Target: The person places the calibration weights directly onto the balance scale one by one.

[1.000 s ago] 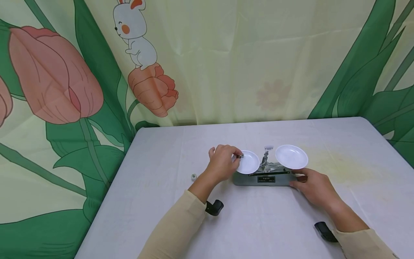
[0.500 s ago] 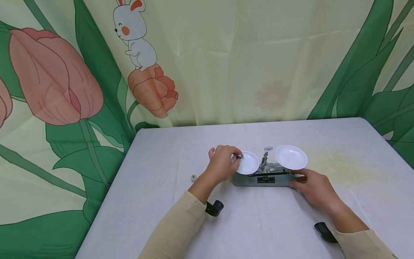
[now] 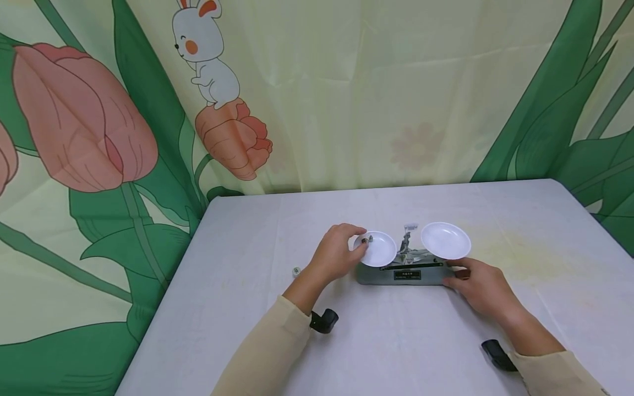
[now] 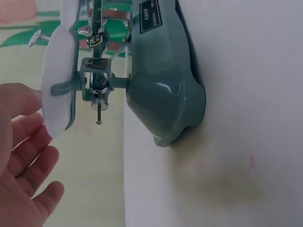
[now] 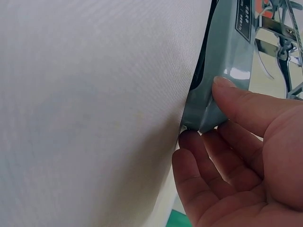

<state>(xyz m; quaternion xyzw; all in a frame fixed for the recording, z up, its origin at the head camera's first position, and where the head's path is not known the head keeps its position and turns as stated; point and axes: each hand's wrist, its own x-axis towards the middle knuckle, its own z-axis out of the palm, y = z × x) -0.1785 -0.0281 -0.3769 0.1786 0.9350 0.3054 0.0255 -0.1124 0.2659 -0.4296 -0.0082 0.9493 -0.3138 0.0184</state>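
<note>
A grey-green balance scale (image 3: 376, 277) with two white pans stands on the table. My left hand (image 3: 338, 253) is at the outer edge of the left pan (image 3: 382, 254), thumb and index finger spread beside its rim. Two tiny items, a dark one (image 3: 364, 240) and a shiny metallic one (image 3: 371, 238), lie in that pan by the fingertips. In the left wrist view the pan (image 4: 57, 82) appears edge-on beside loosely bent fingers (image 4: 33, 165). My right hand (image 5: 246, 156) grips the right end of the scale's base (image 5: 208, 101), thumb in front, below the right pan (image 3: 446, 240).
A small round pale item (image 3: 296, 271) lies on the white-covered table (image 3: 396, 341), left of the scale behind the left forearm. A printed curtain (image 3: 346, 99) hangs behind the table's far edge. Black wrist cameras (image 3: 324, 321) hang under both wrists.
My left hand has let go of the small metallic item, which now sits in the left pan, and its fingers have drawn back slightly left. The right hand stays on the base.
</note>
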